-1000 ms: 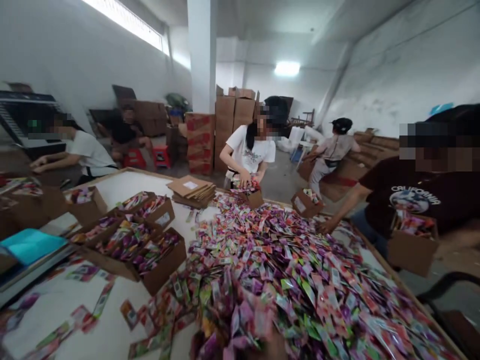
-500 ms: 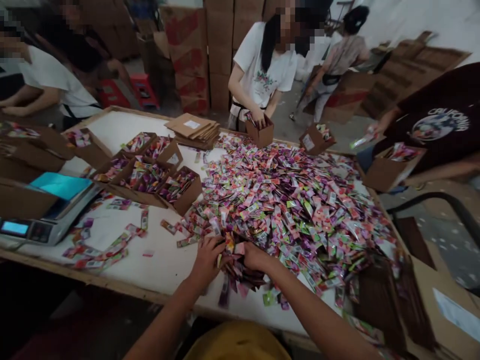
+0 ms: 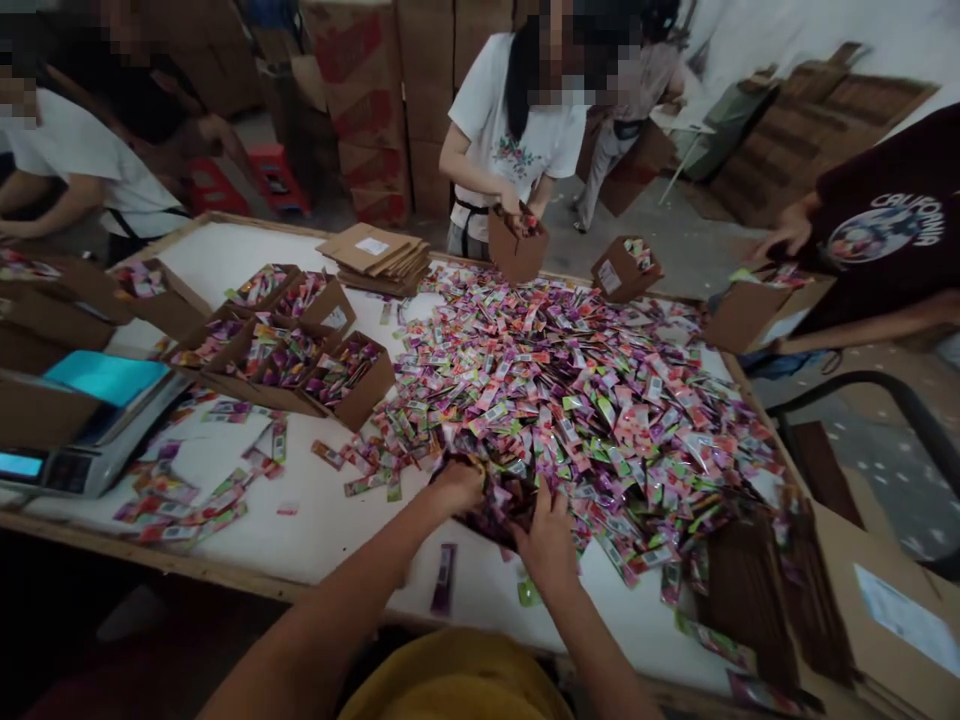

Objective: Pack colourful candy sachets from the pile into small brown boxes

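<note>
A big heap of small colourful packets (image 3: pixel 577 390) covers the middle and right of the white table (image 3: pixel 322 520). My left hand (image 3: pixel 454 487) and my right hand (image 3: pixel 547 540) sit at the near edge of the heap, fingers curled round a dark bunch of packets (image 3: pixel 499 500) held between them. A single purple packet (image 3: pixel 444 578) lies on the bare tabletop just in front of my hands.
Open cardboard boxes filled with packets (image 3: pixel 300 350) stand at the left, beside a weighing scale (image 3: pixel 82 440). Flat folded cartons (image 3: pixel 375 255) lie at the far edge. Other people stand round the table with small boxes (image 3: pixel 517 245). Flattened cardboard (image 3: pixel 772 600) lies at my right.
The camera dropped from the room to the table. My hands have closed together on a bunch of packets and shifted slightly right into the heap's edge.
</note>
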`<control>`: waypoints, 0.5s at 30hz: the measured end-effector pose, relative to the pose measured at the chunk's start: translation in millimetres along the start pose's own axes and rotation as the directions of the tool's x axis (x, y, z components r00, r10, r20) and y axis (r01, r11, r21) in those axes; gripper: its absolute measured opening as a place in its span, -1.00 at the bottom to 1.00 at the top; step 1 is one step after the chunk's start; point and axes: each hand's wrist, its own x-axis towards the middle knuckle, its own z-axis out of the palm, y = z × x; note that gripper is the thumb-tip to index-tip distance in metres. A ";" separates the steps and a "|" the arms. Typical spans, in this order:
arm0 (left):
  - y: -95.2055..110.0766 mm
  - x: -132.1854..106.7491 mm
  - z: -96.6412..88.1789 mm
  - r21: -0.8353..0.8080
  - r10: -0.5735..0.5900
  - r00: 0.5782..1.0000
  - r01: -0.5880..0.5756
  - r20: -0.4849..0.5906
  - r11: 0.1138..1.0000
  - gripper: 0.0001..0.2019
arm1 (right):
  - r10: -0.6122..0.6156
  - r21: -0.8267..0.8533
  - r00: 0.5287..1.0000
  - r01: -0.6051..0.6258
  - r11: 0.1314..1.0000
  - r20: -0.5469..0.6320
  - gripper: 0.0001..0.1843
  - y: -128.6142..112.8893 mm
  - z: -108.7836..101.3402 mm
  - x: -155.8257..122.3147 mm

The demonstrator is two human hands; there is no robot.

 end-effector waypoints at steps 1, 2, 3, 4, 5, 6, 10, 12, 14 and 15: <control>-10.1 -10.8 -7.4 -0.082 0.050 0.999 -0.048 0.022 0.996 -0.79 | 0.054 0.027 0.999 -0.054 0.998 -0.004 -0.10 6.3 8.9 -4.5; -21.7 -22.2 -14.0 -0.215 0.101 0.995 -0.094 0.018 0.972 -0.74 | 0.083 0.048 0.997 -0.083 0.995 -0.003 -0.10 11.3 15.1 -9.2; -34.0 -33.1 -19.0 -0.390 0.123 0.992 -0.122 -0.023 0.913 -0.69 | 0.084 0.057 0.996 -0.083 0.995 -0.009 -0.12 14.4 18.1 -13.9; -45.9 -42.2 -21.8 -0.573 0.091 0.990 -0.135 -0.104 0.808 -0.65 | 0.058 0.055 0.998 -0.056 0.997 -0.037 -0.17 14.8 18.1 -18.5; -56.5 -48.9 -22.1 -0.727 -0.009 0.980 -0.143 -0.201 0.672 -0.61 | 0.010 0.051 0.997 -0.006 0.999 -0.073 -0.23 12.0 15.9 -22.3; -65.0 -52.6 -19.6 -0.823 -0.163 0.945 -0.154 -0.285 0.546 -0.57 | -0.054 0.051 0.994 0.059 0.997 -0.092 -0.31 5.8 12.8 -24.9; -72.5 -42.9 9.9 -0.856 -0.475 0.776 -0.158 -0.415 0.492 -0.35 | -0.248 0.083 0.963 0.239 0.967 0.110 -0.43 -46.7 13.9 -15.4; -65.7 -32.4 26.0 -0.836 -0.394 0.844 -0.110 -0.364 0.537 -0.32 | -0.249 0.029 0.936 0.249 0.968 0.249 -0.47 -73.1 23.8 0.1; -60.2 -24.7 36.0 -0.849 -0.346 0.897 -0.059 -0.276 0.524 -0.34 | -0.258 0.062 0.913 0.251 0.966 0.317 -0.68 -83.2 26.6 16.2; -59.6 -22.4 38.5 -0.874 -0.354 0.908 -0.027 -0.225 0.485 -0.33 | -0.272 0.126 0.910 0.244 0.961 0.314 -0.79 -79.3 21.6 22.4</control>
